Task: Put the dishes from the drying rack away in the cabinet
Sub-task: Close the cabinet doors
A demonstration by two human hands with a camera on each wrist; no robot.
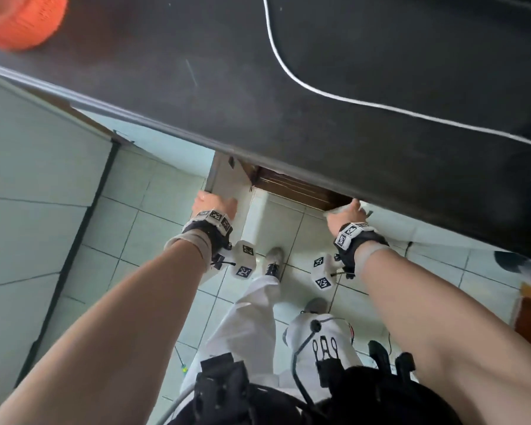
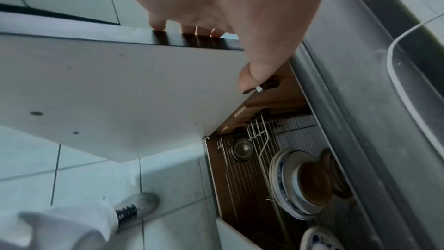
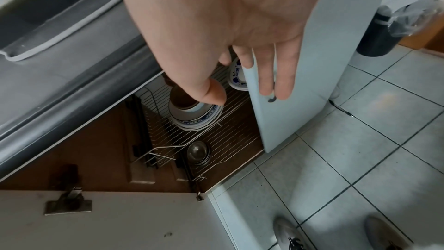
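Both doors of the cabinet under the dark counter [image 1: 288, 111] stand part open. My left hand [image 1: 215, 204] [image 2: 221, 56] grips the top edge of the left door [image 1: 227, 182] [image 2: 120, 86], fingers curled over it and thumb on its inner face. My right hand [image 1: 347, 210] [image 3: 245, 92] rests on the right door [image 1: 396, 231] [image 3: 300, 111], straight fingers [image 3: 278, 83] flat on its outer face. Inside, on a wire shelf [image 3: 228, 130], sit a stack of blue-and-white plates [image 2: 286, 202] [image 3: 197, 121] topped by a brown bowl [image 2: 312, 183], a metal bowl [image 2: 241, 148] [image 3: 198, 151] and another blue-patterned plate [image 2: 317, 239] [image 3: 236, 75].
An orange basket [image 1: 22, 19] sits blurred at the counter's far left. A dark mat with a white rim [image 1: 411, 56] covers the counter's right part. A black bin [image 3: 377, 35] with a plastic bag stands right of the cabinet. My feet are on the tiled floor [image 1: 154, 210].
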